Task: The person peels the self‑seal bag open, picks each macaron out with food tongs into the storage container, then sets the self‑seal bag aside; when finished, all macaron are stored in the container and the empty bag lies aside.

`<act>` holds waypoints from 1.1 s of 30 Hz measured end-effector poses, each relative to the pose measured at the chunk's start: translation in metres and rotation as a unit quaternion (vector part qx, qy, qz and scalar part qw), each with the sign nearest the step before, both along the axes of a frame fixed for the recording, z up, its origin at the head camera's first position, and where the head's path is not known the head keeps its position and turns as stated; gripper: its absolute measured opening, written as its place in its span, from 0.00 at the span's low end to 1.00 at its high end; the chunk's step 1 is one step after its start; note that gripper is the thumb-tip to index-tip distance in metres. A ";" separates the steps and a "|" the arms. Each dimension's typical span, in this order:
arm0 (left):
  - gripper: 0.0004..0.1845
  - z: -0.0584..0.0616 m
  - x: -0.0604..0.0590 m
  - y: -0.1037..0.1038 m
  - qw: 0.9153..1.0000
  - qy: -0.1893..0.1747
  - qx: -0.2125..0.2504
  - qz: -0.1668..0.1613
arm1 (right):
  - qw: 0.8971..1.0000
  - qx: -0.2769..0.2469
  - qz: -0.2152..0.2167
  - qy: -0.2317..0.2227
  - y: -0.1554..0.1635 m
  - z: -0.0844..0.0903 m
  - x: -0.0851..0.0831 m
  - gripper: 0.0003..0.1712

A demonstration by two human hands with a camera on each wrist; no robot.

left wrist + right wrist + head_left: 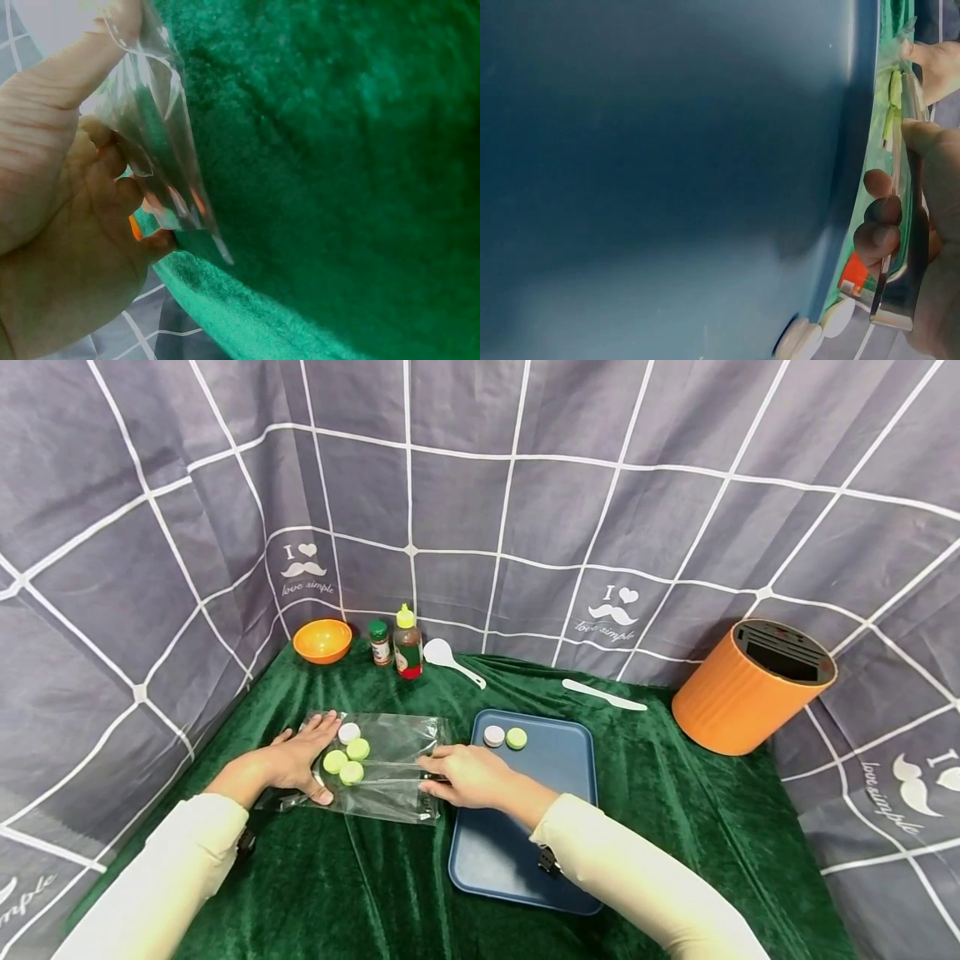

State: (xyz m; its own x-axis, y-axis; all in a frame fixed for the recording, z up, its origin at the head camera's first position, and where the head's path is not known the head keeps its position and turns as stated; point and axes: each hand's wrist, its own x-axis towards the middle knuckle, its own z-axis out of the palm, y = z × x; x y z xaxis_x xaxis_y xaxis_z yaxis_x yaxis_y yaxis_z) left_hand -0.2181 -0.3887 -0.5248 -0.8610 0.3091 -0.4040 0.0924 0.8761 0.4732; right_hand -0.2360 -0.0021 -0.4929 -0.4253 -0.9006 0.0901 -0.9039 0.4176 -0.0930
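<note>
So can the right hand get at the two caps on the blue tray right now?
Probably not at once: the right hand is pinching the clear bag edge. The caps lie uncovered on the tray just beyond it, nothing between.

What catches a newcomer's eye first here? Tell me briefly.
The clear plastic bag on the green cloth, holding green and white caps, with the left hand and right hand on its two ends. Next, the orange knife block at far right.
</note>
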 end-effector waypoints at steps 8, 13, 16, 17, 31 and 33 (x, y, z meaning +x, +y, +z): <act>0.91 -0.007 -0.005 -0.003 1.000 0.003 0.000 -0.004 | 1.000 -0.007 0.006 -0.007 -0.001 -0.003 0.001 0.24; 0.91 -0.006 -0.004 -0.004 1.000 0.001 -0.001 -0.004 | 1.000 -0.016 0.015 0.000 0.003 -0.001 0.001 0.23; 0.90 -0.004 -0.003 -0.002 1.000 0.003 -0.006 -0.003 | 1.000 -0.020 0.014 0.007 0.007 0.001 -0.001 0.22; 0.89 -0.002 -0.001 -0.001 1.000 0.004 -0.004 -0.006 | 1.000 -0.021 0.014 0.011 0.008 0.002 -0.001 0.22; 0.89 0.007 0.002 0.004 1.000 0.006 0.003 -0.005 | 0.996 -0.056 -0.006 0.068 0.053 0.003 -0.012 0.19; 0.86 0.020 0.009 0.012 1.000 0.000 0.006 -0.006 | 0.996 -0.057 -0.017 0.071 0.062 0.004 -0.013 0.18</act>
